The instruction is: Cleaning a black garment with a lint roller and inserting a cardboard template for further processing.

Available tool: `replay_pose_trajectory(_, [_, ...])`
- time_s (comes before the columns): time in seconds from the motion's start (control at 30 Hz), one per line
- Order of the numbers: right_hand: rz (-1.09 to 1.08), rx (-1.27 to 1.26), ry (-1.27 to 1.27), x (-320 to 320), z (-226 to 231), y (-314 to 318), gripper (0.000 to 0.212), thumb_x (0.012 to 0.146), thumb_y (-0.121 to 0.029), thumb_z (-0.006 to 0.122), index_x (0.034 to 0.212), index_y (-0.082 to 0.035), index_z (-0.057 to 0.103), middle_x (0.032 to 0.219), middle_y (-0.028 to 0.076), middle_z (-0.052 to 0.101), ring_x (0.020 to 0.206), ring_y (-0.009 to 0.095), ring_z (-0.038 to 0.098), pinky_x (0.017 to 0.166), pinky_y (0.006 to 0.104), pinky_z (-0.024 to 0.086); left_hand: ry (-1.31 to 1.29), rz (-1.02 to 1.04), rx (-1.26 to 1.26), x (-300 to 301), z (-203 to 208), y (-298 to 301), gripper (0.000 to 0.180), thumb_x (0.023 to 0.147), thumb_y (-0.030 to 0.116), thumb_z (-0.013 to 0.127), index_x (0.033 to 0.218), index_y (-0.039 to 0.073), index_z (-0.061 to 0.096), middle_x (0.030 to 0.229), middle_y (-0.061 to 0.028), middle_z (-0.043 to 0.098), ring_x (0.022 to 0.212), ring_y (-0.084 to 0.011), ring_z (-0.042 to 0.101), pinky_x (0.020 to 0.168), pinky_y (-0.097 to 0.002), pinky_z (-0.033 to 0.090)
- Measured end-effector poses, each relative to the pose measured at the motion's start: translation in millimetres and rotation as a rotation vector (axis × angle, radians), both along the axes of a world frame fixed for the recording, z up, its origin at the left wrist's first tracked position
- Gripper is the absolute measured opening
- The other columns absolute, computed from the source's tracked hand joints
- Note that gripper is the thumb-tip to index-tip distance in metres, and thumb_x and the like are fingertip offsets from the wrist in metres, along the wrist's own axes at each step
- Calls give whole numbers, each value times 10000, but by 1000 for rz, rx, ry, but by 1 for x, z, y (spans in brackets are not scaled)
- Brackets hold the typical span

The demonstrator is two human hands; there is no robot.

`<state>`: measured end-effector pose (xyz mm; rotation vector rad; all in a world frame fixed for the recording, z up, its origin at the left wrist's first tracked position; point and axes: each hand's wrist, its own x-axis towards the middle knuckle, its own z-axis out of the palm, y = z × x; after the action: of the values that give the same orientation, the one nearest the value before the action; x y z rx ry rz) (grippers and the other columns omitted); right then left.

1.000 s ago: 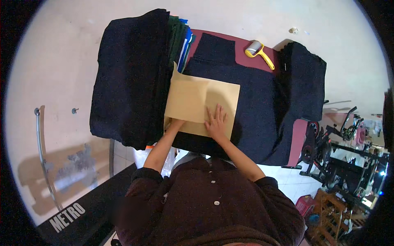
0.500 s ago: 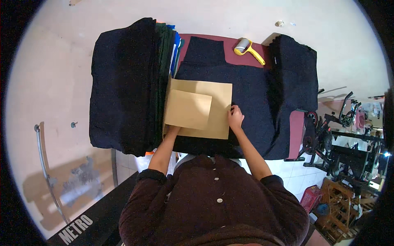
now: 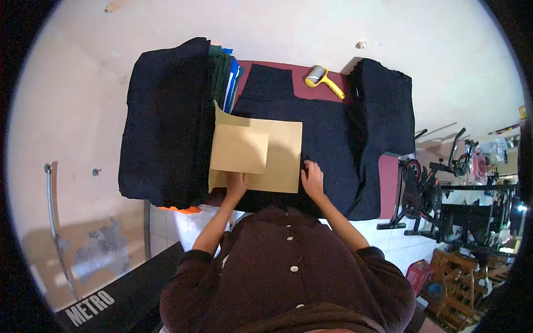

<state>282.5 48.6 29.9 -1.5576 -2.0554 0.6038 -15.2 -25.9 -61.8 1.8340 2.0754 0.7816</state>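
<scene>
A large tan cardboard sheet (image 3: pixel 286 158) lies on spread black cloth (image 3: pixel 333 133). Its left edge curls up against a tall pile of folded dark garments (image 3: pixel 166 122). On top rests a smaller tan card (image 3: pixel 239 149). My left hand (image 3: pixel 237 186) lies flat on the large sheet at the small card's near edge, fingertips hidden beneath that card. Just off the sheet's right edge, my right hand (image 3: pixel 312 178) touches the black cloth with bent fingers slightly apart, and I see nothing held in it.
A lint roller (image 3: pixel 327 82) with a yellow handle lies at the back on the maroon tabletop (image 3: pixel 272 67). Folded black cloth (image 3: pixel 383 100) is heaped at the right end. Beyond the table's right side stand an exercise bike (image 3: pixel 422 188) and a wooden rack (image 3: pixel 455 283).
My right hand has let go of the large sheet's right edge and rests on the cloth beside it. More of my left hand shows at the small card's edge. The whole view has shifted slightly.
</scene>
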Motion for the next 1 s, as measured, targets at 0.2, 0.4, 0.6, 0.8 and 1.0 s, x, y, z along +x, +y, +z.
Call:
replay_pose_trajectory(0.2, [-63,-42,7,59,16,-69,226,809,-103,537,1033,-73,530,1011,111,532,962,300,499,807,417,384,30,117,53,56,87,-90,405,849,146,510,1230,25,451,1202,-181,489,1139,-357,438,986,-447,304])
replay_pose_trajectory(0.4, [-313,38,-91,133,10,-85,226,775,-72,543,1001,-58,536,980,145,535,919,325,508,774,433,397,47,55,-108,76,99,-76,530,776,185,548,1269,35,421,1309,-177,401,1267,-328,321,1055,-501,193])
replay_pose_trajectory(0.6, [-497,102,-121,184,2,-77,229,768,-55,551,995,-25,552,999,174,534,936,369,510,805,432,408,168,24,-159,91,66,-51,683,685,208,562,1335,105,381,1419,-149,299,1341,-344,206,1065,-561,95])
replay_pose_trajectory(0.8, [-568,158,-164,226,-4,-92,260,749,-55,557,1008,-37,540,1042,159,529,968,353,493,812,447,400,-8,22,-147,78,57,-46,558,790,129,516,1334,102,393,1441,-127,270,1344,-340,198,1055,-565,156])
replay_pose_trajectory(1.0, [-605,98,-211,254,-21,-111,271,734,-50,558,996,5,518,1082,203,496,987,378,475,855,444,384,59,-25,-165,72,61,-45,532,778,142,541,1302,117,450,1419,-104,323,1331,-304,248,1062,-508,206])
